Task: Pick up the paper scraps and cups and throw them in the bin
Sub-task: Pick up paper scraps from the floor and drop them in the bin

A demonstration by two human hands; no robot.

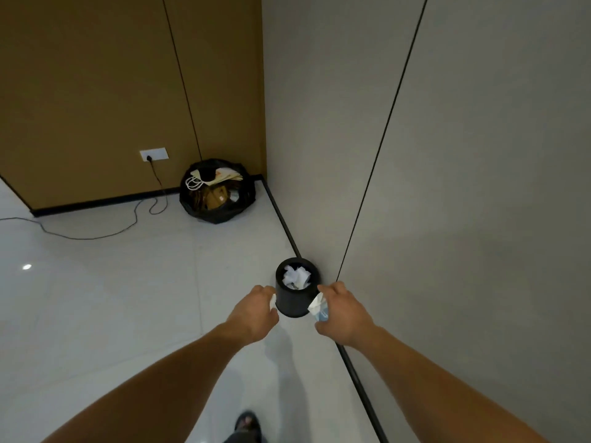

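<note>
A small black round bin [292, 302] stands on the white floor against the grey wall. Crumpled white paper [297, 276] lies inside it. My left hand [254, 314] is just left of the bin, closed on a white paper scrap [272, 301] that peeks out at the fingertips. My right hand [343, 314] is just right of the bin and grips a crushed white and blue paper cup [319, 308]. Both hands are at the bin's side, a little below its rim in the view.
A full black rubbish bag [217, 195] sits in the far corner. A black cable [96, 233] runs over the floor from a wall socket [153, 154]. The grey wall [447, 187] is close on the right. My foot [246, 423] shows at the bottom.
</note>
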